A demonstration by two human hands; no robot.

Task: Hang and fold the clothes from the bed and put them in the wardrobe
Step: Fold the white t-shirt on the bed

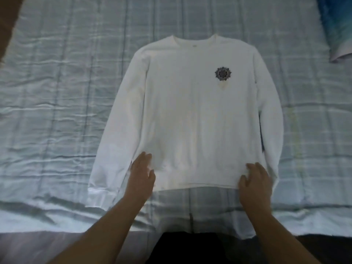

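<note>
A white long-sleeved sweatshirt (190,111) with a small dark round emblem on the chest lies flat and face up on the bed (57,92), its neck pointing away from me. Both sleeves lie down along its sides. My left hand (142,172) rests flat on the bottom left corner of the hem, fingers slightly apart. My right hand (254,181) presses on the bottom right corner of the hem, fingers curled lightly on the cloth. Neither hand has lifted any fabric.
The bed is covered by a pale blue-grey checked quilt, wrinkled. A blue and white garment (335,27) lies at the far right corner. The bed's near edge and a strip of dark floor (47,248) are below my arms.
</note>
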